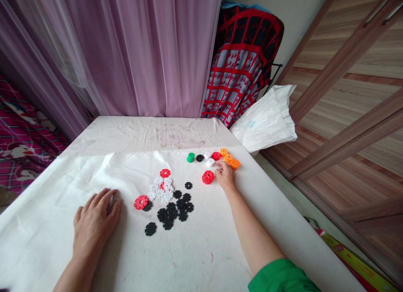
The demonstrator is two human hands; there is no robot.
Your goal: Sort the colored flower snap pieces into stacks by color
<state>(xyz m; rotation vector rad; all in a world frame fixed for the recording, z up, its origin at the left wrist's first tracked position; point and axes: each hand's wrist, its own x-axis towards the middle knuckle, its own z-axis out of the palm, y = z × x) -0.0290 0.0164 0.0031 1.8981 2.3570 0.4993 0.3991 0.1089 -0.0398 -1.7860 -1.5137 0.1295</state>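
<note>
My left hand (95,218) lies palm down on the white-covered table, fingers stretched and holding nothing. My right hand (225,175) reaches to the far right, fingers curled beside a small white stack (210,162) and a red stack (208,177) of notched plastic discs; anything in its fingertips is too small to make out. Orange discs (233,163) lie just beyond that hand. In the middle is a loose spread of white discs (162,190) and black discs (171,211). A red disc (141,202) partly covers a black one, and another red disc (165,173) lies at the far side.
Along the far side sit a green stack (190,157), a black stack (200,158) and another red stack (216,156). A white bag (267,118) stands past the far right corner. Purple curtains (151,53) hang behind the table (195,254); a wooden wardrobe (346,116) is at right.
</note>
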